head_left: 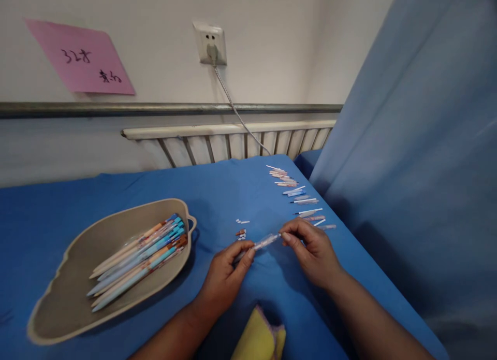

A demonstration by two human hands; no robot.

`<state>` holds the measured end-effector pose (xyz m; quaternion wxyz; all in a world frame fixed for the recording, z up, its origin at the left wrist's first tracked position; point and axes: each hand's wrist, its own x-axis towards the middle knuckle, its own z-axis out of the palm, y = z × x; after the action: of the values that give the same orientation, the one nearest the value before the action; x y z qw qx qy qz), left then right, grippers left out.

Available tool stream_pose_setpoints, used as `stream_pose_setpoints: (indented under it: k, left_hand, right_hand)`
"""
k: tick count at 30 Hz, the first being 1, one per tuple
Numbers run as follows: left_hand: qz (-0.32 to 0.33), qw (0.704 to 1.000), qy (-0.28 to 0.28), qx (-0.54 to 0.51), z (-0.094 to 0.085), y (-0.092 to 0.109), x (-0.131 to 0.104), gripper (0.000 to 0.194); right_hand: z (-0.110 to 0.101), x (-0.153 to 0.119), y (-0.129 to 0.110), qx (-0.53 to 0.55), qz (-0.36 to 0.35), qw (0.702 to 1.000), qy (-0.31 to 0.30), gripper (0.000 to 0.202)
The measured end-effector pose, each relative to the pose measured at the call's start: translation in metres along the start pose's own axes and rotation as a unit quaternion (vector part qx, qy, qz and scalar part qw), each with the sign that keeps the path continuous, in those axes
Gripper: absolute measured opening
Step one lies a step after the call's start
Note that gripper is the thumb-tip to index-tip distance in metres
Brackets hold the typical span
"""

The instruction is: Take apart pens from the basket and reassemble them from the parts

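Note:
Between my two hands is a translucent pen barrel [267, 241], lying nearly level above the blue cloth. My left hand [227, 274] pinches its left end between thumb and fingertips. At its right tip, the thumb and forefinger of my right hand [310, 248] are closed on the end. Whether those fingers grip the barrel itself or a small part at its tip is too small to tell. Just beyond my left hand lie small brown and white pen parts [241, 234]. Past my right hand, pen barrels and refills [306, 200] lie in a row of small groups.
A beige tray [62, 267] at the left holds several assembled pens [143, 256]. A folded yellow cloth [257, 336] is at the near edge. Behind the blue-covered surface runs a white railing [225, 128], with a plugged-in cable [233, 106]. A blue curtain [419, 142] hangs at the right.

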<state>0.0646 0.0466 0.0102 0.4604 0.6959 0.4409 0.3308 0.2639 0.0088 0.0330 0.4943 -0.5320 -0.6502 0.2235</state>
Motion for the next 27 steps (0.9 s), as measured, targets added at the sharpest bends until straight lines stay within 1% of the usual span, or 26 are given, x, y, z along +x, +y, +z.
stream_pose_setpoints:
  k: [3, 6, 11, 13, 16, 19, 20, 22, 27]
  left_hand:
    - [0.016, 1.0, -0.005, 0.019, 0.0, -0.003, 0.0, 0.017]
    - [0.028, 0.999, -0.013, 0.041, 0.0, -0.005, -0.001, 0.018]
    - [0.032, 0.998, -0.013, 0.044, 0.0, -0.002, -0.002, 0.018]
    - [0.026, 0.999, -0.01, 0.037, 0.0, 0.0, -0.002, 0.018]
    - [0.011, 1.0, -0.013, 0.023, 0.0, -0.001, -0.001, 0.019]
    - [-0.004, 1.0, -0.017, -0.017, 0.001, -0.005, 0.0, 0.021]
    - [-0.009, 0.999, -0.018, -0.032, 0.002, -0.006, 0.0, 0.021]
    - [-0.022, 0.998, -0.022, -0.06, 0.004, -0.01, 0.0, 0.023]
    - [-0.051, 0.991, -0.034, -0.115, 0.008, -0.013, 0.0, 0.021]
  right_hand:
    - [-0.002, 0.0, 0.0, -0.03, -0.025, 0.999, -0.006, 0.012]
    - [-0.003, 0.0, 0.0, -0.045, -0.035, 0.998, -0.011, 0.012]
    - [-0.001, -0.001, 0.001, -0.063, -0.045, 0.995, -0.059, 0.014]
    - [0.002, -0.002, 0.002, -0.052, -0.025, 0.997, -0.049, 0.013]
    - [0.007, -0.002, 0.007, 0.004, 0.045, 0.999, -0.023, 0.009]
    - [0.012, -0.002, 0.012, 0.08, 0.104, 0.991, -0.029, 0.008]
    - [0.014, -0.003, 0.014, 0.089, 0.116, 0.989, -0.037, 0.008]
    - [0.015, -0.004, 0.017, 0.069, 0.133, 0.987, -0.065, 0.005]
    - [0.017, -0.008, 0.025, -0.05, 0.126, 0.975, -0.177, 0.008]
